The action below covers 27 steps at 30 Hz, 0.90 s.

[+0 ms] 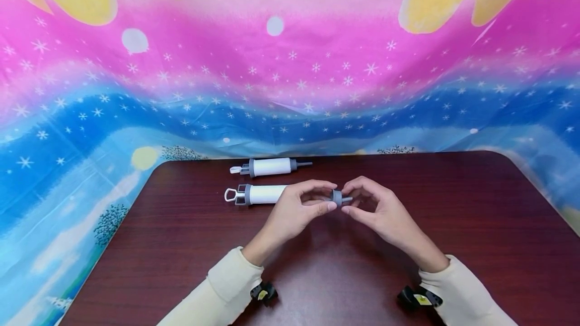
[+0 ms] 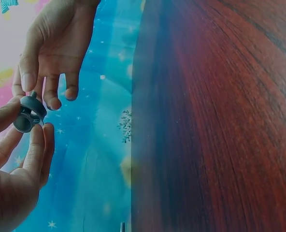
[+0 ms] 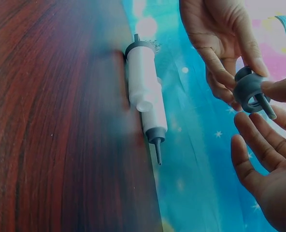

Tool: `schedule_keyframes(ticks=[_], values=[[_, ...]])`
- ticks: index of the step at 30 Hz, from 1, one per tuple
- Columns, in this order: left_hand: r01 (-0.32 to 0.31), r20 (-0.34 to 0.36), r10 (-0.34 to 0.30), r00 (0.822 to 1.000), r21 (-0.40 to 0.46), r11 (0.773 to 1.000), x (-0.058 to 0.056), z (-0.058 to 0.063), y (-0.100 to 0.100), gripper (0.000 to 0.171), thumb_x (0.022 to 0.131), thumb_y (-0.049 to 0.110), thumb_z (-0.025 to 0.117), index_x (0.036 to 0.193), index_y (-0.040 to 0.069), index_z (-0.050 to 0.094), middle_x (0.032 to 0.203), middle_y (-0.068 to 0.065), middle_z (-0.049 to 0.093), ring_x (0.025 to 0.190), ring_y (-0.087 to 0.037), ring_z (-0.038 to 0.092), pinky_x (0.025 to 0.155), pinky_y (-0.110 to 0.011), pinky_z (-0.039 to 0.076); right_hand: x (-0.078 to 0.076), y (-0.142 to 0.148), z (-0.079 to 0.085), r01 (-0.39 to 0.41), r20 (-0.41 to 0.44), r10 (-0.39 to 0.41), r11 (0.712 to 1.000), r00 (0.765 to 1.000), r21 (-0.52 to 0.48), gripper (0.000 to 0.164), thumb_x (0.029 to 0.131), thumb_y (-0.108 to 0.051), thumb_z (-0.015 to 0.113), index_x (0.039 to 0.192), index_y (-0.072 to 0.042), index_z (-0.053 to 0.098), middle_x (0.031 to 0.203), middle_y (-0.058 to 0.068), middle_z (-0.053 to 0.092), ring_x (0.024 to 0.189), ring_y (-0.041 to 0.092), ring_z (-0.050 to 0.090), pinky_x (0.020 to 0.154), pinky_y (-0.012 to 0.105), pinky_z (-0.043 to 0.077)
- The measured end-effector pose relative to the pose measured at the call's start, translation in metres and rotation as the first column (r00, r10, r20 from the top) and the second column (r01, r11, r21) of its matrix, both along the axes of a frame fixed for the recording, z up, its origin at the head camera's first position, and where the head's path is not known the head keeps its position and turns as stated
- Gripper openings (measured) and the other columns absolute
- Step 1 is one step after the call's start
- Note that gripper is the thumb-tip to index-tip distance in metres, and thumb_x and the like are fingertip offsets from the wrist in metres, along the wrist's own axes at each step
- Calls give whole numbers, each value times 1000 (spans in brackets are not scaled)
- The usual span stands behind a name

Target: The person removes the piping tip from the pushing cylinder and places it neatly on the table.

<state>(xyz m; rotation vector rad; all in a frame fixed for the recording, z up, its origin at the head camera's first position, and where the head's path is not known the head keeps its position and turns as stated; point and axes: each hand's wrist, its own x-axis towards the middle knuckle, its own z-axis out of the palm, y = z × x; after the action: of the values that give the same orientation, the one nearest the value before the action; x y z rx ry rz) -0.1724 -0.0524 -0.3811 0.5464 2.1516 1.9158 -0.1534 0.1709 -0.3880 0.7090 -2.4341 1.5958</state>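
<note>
A grey nozzle cap [image 1: 336,197] with a thin spout is in the air between the hands. My left hand [image 1: 296,210] pinches its wide round end between thumb and fingers, as the left wrist view also shows. Close around the spout stands my right hand [image 1: 380,210], its thumb and forefinger apart on either side. The right wrist view shows the cap [image 3: 249,92] tilted, with the right thumb tip beside it; whether it touches is unclear. Behind the left hand lies a white tube [image 1: 267,194] with a grey collar and white pull handle, its right end hidden.
Farther back on the dark wood table [image 1: 181,245] lies a second white tube [image 1: 272,166], with a grey spout and white handle. A patterned cloth [image 1: 290,89] hangs right behind the table's back edge. Black wrist cameras [image 1: 264,293] sit below both sleeves.
</note>
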Motion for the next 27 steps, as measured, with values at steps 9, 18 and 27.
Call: schedule_keyframes(ticks=[9, 18, 27], values=[[-3, 8, 3, 1000, 10, 1000, -2, -1, -1, 35, 93, 11, 80, 127, 9, 74, 120, -15, 75, 102, -18, 76, 88, -29, 61, -2, -3, -2, 8, -45, -8, 1000, 999, 0, 32, 91, 2, 78, 117, -12, 67, 104, 1, 71, 85, 11, 68, 79, 24, 58], [-4, 45, 3, 999, 11, 1000, -2, 0, -1, 34, 94, 12, 79, 128, 8, 73, 120, -15, 75, 99, -15, 76, 88, -28, 61, -3, -5, -3, 15, -59, -14, 1000, 998, 13, 33, 91, 2, 78, 118, -13, 67, 102, 1, 71, 86, 10, 68, 79, 25, 58], [8, 75, -8, 997, 7, 1000, -3, 0, 1, 34, 95, 14, 79, 128, 9, 73, 120, -13, 75, 99, -16, 76, 89, -29, 61, -5, -7, -6, 23, -53, -22, 1000, 998, 18, 33, 90, 2, 78, 118, -14, 67, 101, 0, 71, 86, 10, 67, 79, 25, 58]])
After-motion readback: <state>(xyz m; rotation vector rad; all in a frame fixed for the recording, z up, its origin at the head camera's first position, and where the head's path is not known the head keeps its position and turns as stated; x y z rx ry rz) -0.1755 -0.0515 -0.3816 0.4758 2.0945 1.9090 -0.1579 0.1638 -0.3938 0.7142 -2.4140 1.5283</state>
